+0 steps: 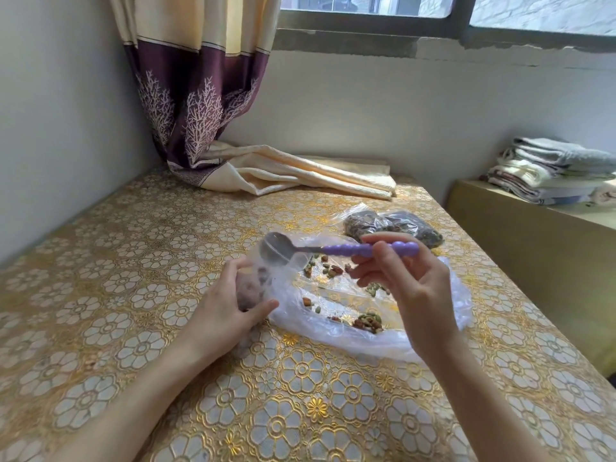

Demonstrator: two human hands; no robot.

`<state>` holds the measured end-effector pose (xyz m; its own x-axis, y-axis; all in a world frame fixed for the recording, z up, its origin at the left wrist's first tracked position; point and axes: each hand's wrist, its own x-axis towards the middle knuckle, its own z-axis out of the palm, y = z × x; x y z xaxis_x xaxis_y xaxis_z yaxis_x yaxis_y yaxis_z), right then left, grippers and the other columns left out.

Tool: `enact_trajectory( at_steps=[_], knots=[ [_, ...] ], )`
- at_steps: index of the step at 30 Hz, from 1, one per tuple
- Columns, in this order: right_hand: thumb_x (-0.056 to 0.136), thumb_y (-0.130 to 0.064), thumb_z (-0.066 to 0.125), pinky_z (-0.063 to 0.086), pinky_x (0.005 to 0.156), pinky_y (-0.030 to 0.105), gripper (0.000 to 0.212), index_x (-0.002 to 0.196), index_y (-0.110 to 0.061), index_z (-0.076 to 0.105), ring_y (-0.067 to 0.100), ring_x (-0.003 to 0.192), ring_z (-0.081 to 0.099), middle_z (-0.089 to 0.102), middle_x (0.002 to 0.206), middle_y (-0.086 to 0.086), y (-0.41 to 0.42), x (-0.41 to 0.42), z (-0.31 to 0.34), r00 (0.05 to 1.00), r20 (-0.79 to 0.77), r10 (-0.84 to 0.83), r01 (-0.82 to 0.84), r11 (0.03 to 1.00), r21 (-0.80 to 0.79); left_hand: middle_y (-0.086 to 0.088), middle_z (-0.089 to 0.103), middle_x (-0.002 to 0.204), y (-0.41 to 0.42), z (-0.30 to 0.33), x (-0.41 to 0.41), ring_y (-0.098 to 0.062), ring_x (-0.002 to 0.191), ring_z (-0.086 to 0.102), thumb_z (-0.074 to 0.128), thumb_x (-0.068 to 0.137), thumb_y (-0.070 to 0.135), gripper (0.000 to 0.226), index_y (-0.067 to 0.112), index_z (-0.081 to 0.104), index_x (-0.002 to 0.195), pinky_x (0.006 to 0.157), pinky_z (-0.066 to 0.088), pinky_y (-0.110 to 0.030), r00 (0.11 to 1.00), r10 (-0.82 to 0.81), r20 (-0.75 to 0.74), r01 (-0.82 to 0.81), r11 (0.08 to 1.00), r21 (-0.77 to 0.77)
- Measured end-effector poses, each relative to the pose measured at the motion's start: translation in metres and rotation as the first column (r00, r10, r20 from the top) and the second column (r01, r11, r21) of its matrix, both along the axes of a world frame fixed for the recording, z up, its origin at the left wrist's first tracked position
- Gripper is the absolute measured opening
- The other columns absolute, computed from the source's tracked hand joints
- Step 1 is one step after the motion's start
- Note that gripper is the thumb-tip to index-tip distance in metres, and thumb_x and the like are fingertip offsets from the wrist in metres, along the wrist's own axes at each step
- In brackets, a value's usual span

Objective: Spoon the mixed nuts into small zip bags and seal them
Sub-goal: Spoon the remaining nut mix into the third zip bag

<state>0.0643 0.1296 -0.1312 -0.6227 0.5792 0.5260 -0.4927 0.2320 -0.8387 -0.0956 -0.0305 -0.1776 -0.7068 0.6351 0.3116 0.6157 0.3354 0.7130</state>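
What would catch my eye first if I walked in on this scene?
Probably the spoon with its purple handle, pinched in the right hand above a clear plastic bag with scattered nuts in it, mid-table. Next, the left hand holding a small bag open under the spoon's bowl. The gold flowered tablecloth and the purple curtain in the far corner stand out too.

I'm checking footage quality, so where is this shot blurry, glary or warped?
Head view: daylight from the window behind; left hand and small zip bag look soft; large plastic bag shows pale sheen; spoon bowl reflects light; wide-angle lens bends the table edges.
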Motion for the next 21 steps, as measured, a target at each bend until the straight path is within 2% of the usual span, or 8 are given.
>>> enact_trajectory(
  at_steps=[3, 4, 7, 9, 12, 15, 18, 21],
  knots=[
    [0.09, -0.014, 0.055, 0.054, 0.057, 0.026, 0.016, 0.094, 0.0, 0.061, 0.025, 0.064, 0.066, 0.071, 0.082, 0.018, 0.012, 0.001, -0.001, 0.984, -0.022, -0.176, 0.171, 0.975, -0.14, 0.012, 0.057, 0.093, -0.001, 0.0, -0.001, -0.002, 0.085, 0.055, 0.067, 0.072, 0.049, 0.063, 0.029, 0.036, 0.123, 0.064, 0.034, -0.005, 1.0, 0.006, 0.006, -0.006, 1.0, 0.004],
    [0.092, -0.014, 0.054, 0.054, 0.056, 0.026, 0.014, 0.093, -0.001, 0.061, 0.025, 0.063, 0.066, 0.072, 0.08, 0.017, 0.015, 0.003, -0.003, 0.966, -0.008, -0.259, 0.255, 0.957, -0.138, 0.014, 0.058, 0.087, -0.002, 0.0, 0.0, 0.0, 0.084, 0.057, 0.064, 0.072, 0.052, 0.063, 0.029, 0.036, 0.123, 0.063, 0.034, -0.005, 1.0, 0.003, 0.014, -0.003, 1.0, 0.005],
    [0.094, -0.017, 0.055, 0.052, 0.052, 0.028, 0.018, 0.078, -0.019, 0.062, 0.017, 0.055, 0.064, 0.07, 0.066, -0.002, 0.023, 0.005, -0.009, 0.864, 0.056, -0.5, 0.497, 0.866, 0.057, 0.025, 0.051, 0.084, -0.001, 0.003, 0.002, 0.014, 0.077, 0.049, 0.054, 0.071, 0.059, 0.057, 0.032, 0.038, 0.119, 0.061, 0.032, -0.003, 0.999, 0.01, 0.03, -0.011, 1.0, 0.021],
    [0.094, -0.021, 0.055, 0.05, 0.051, 0.027, 0.026, 0.069, -0.026, 0.059, 0.011, 0.05, 0.062, 0.068, 0.062, -0.012, 0.025, 0.006, -0.012, 0.805, 0.073, -0.588, 0.573, 0.804, 0.16, 0.022, 0.048, 0.086, -0.001, 0.004, 0.003, 0.011, 0.075, 0.045, 0.05, 0.069, 0.06, 0.052, 0.034, 0.04, 0.113, 0.062, 0.032, -0.006, 0.999, 0.032, 0.04, -0.033, 0.999, 0.033],
    [0.094, -0.023, 0.054, 0.044, 0.049, 0.021, 0.026, 0.07, -0.019, 0.061, 0.004, 0.047, 0.057, 0.066, 0.058, -0.014, 0.029, 0.007, -0.014, 0.758, 0.082, -0.647, 0.615, 0.751, 0.24, 0.024, 0.046, 0.082, -0.001, 0.005, 0.004, 0.012, 0.072, 0.043, 0.047, 0.07, 0.061, 0.047, 0.035, 0.039, 0.108, 0.061, 0.033, -0.01, 0.998, 0.039, 0.042, -0.04, 0.999, 0.029],
    [0.095, -0.022, 0.054, 0.043, 0.05, 0.026, 0.024, 0.075, -0.01, 0.061, 0.004, 0.049, 0.058, 0.065, 0.059, -0.013, 0.03, 0.005, -0.015, 0.748, 0.091, -0.657, 0.611, 0.736, 0.292, 0.027, 0.043, 0.081, -0.001, 0.005, 0.004, 0.015, 0.072, 0.041, 0.045, 0.072, 0.061, 0.045, 0.034, 0.039, 0.108, 0.06, 0.034, -0.011, 0.999, 0.039, 0.038, -0.04, 0.999, 0.028],
    [0.095, -0.023, 0.053, 0.05, 0.056, 0.034, 0.024, 0.077, -0.009, 0.061, 0.006, 0.051, 0.061, 0.069, 0.062, -0.008, 0.027, 0.001, -0.016, 0.772, 0.139, -0.62, 0.578, 0.776, 0.252, 0.026, 0.045, 0.079, -0.001, 0.005, 0.004, 0.015, 0.07, 0.042, 0.045, 0.071, 0.062, 0.047, 0.034, 0.04, 0.108, 0.059, 0.035, -0.013, 0.998, 0.046, 0.052, -0.049, 0.998, 0.042],
    [0.095, -0.023, 0.052, 0.047, 0.05, 0.028, 0.023, 0.077, -0.01, 0.06, 0.013, 0.051, 0.062, 0.072, 0.066, -0.007, 0.022, -0.006, -0.018, 0.822, 0.188, -0.537, 0.511, 0.842, 0.172, 0.023, 0.048, 0.076, -0.001, 0.004, 0.003, 0.014, 0.068, 0.044, 0.045, 0.069, 0.066, 0.047, 0.037, 0.04, 0.106, 0.058, 0.037, -0.016, 0.997, 0.053, 0.064, -0.056, 0.998, 0.043]
  ],
)
